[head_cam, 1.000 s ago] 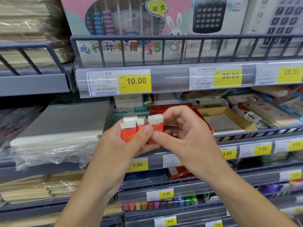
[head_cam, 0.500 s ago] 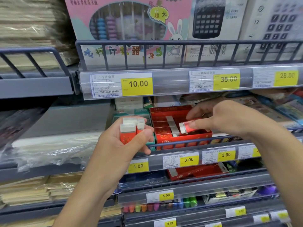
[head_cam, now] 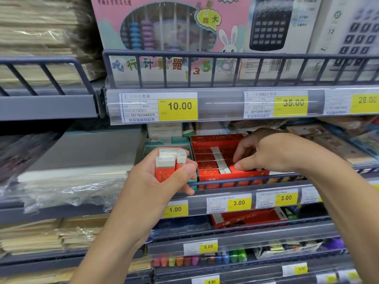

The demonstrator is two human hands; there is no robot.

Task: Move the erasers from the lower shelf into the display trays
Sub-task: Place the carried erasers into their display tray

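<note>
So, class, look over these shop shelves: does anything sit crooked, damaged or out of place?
Yes. One shelf below the red display tray, a red box lies tilted with its flap open, unlike the neat rows above. Left of it, clear plastic wrap hangs crumpled over the shelf edge. Nothing looks spilled.

A pink abacus box [head_cam: 164, 37] and calculator boxes [head_cam: 274, 31] stand behind a grey wire rail [head_cam: 225, 55] on the upper shelf of a stationery display. Yellow price tags [head_cam: 178, 106] line the shelf edges, while plastic-wrapped paper stacks [head_cam: 67, 179] fill the left bay and coloured highlighters [head_cam: 196, 260] sit lower down.
</note>
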